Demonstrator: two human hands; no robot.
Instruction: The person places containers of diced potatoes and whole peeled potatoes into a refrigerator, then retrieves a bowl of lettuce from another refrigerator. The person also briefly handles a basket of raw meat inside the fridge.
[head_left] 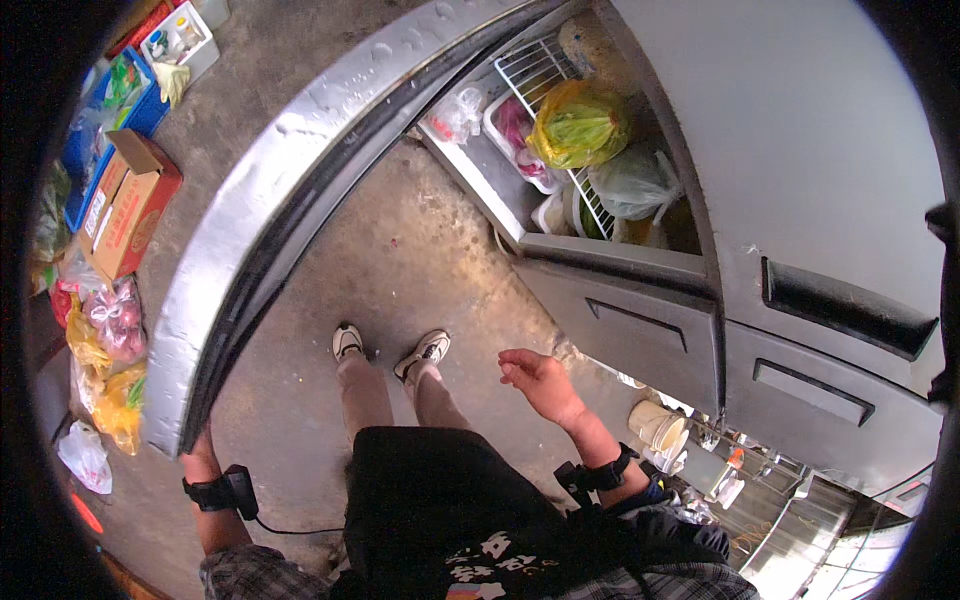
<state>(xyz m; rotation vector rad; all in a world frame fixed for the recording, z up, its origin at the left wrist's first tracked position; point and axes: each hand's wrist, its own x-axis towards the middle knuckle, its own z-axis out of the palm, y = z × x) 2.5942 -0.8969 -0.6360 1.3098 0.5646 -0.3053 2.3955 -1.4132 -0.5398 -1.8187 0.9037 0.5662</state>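
Observation:
The silver fridge door (262,185) stands swung open across the left of the view. My left hand (199,440) is at its lower end, mostly hidden behind it, so its fingers do not show. My right hand (543,385) hangs in the air in front of the lower fridge door, loosely curled with nothing in it. Inside the open fridge compartment, a yellow bag of green vegetables (580,125) rests on a white wire shelf (530,68). Beside it sit a clear plastic bag (634,182) and a white tub with purple items (495,125).
A lower fridge door (620,320) and tall grey doors (800,130) are closed. Along the left floor are a cardboard box (130,205), a blue crate (150,105), a white foam box (200,55) and several produce bags. White buckets (655,425) stand at the lower right.

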